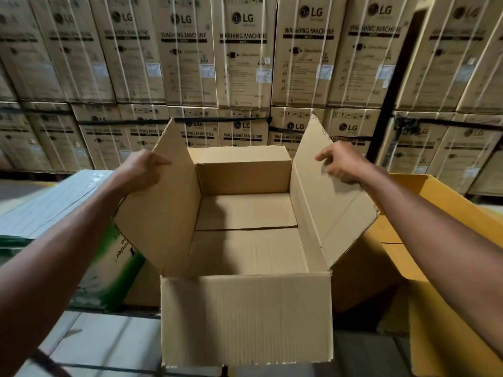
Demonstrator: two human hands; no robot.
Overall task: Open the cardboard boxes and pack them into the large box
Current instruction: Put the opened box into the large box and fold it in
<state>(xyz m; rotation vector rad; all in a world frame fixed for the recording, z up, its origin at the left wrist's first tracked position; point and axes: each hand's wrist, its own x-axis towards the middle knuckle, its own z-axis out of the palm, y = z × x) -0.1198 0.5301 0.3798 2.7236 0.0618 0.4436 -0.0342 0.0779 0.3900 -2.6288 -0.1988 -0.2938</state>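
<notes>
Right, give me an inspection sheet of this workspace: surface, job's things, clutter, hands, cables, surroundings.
Surface: pale wrapped cartons lie below the box; what it rests on is hidden.
Job's things: brown corrugated cardboard box, open and empty, all four flaps up or out; large yellow-brown cardboard box at right, open, its inside mostly hidden.
Clutter: green-and-white printed carton at left.
Hands: left hand grips the left flap; right hand touches the right flap, fingers curled loosely.
Cables: nothing seen; a dark strap crosses the cartons at lower left.
Surroundings: stacked brown washing-machine cartons, strapped, fill the background.
</notes>
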